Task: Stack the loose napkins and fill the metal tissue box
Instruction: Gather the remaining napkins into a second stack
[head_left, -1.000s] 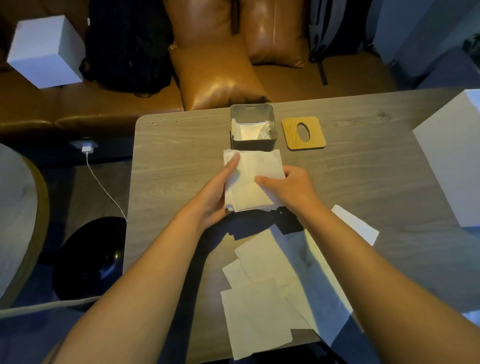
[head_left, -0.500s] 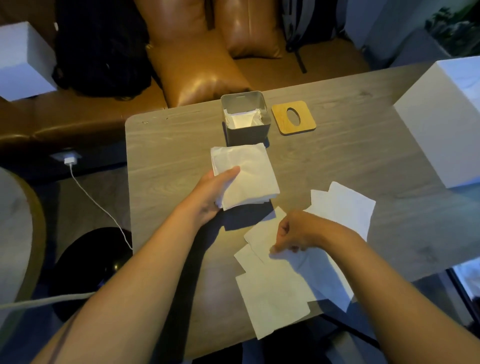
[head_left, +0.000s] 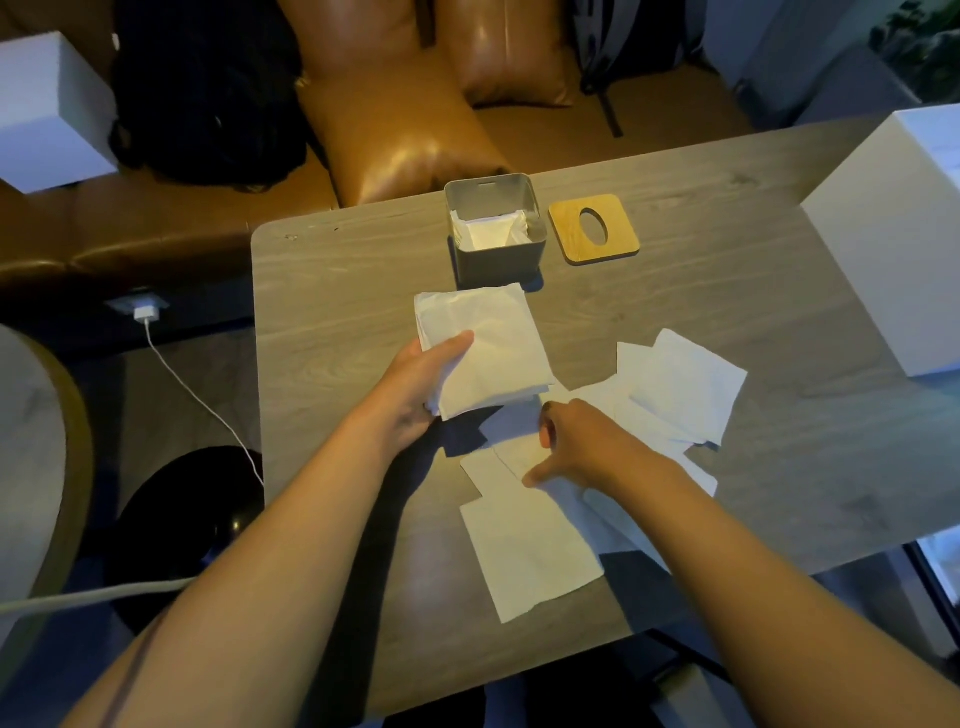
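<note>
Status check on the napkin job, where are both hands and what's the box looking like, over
Left hand grips napkin stack. Right hand pinching loose napkins. Metal tissue box open, partly filled, wooden lid beside it. Path clear.

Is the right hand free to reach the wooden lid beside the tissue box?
Probably yes: right hand rests on loose napkins, gripping nothing clearly; bare table lies between it and wooden lid.

I'm seeing thin matt paper napkins (head_left: 524, 551), slightly creased, lying on a matt grey wood-grain table (head_left: 337, 312). The tissue box (head_left: 493, 254) is looking like dull brushed metal, its lid (head_left: 592, 228) smooth pale wood. The sofa cushion (head_left: 400, 140) is showing glossy tan leather.
</note>
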